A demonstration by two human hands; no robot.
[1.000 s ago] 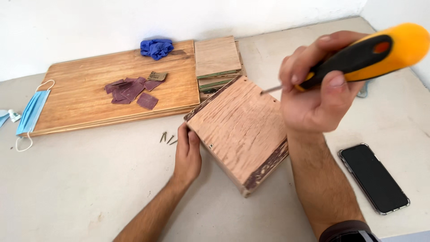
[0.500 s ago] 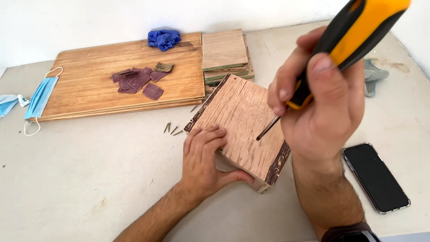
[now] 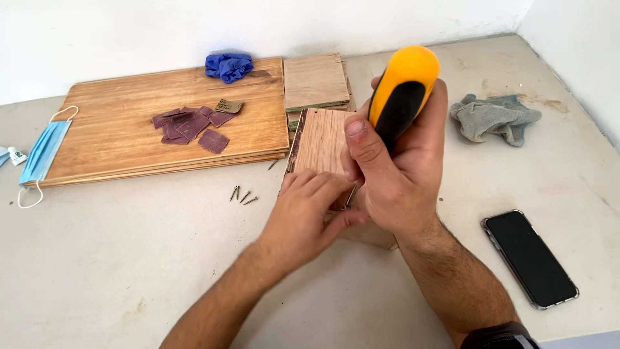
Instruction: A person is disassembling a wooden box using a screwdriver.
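Yellow and black plastic fills the right hand (image 3: pixel 397 187): its grip is wrapped tight around the handle of a screwdriver (image 3: pixel 399 90), thumb laid along the side, the shaft pointing down to a screw (image 3: pixel 349 196) at the wooden block (image 3: pixel 321 142). The left hand (image 3: pixel 303 216) lies flat on the block, fingers (image 3: pixel 316 187) pressed together just beside the screw, pinching nothing that I can make out.

To do this well, I judge the shaft should stand in line with the screw, with weight bearing straight down while turning, and the steadying fingers kept off the tip.

The block sits on the counter (image 3: pixel 116 271). Left of the block lie three loose screws (image 3: pixel 241 194); behind it a stack of thin boards (image 3: pixel 316 81) and a large wooden board (image 3: pixel 129 129) carrying sandpaper scraps (image 3: pixel 190 124). Right of the block lie a grey rag (image 3: pixel 494 116) and a black phone (image 3: pixel 529 257).
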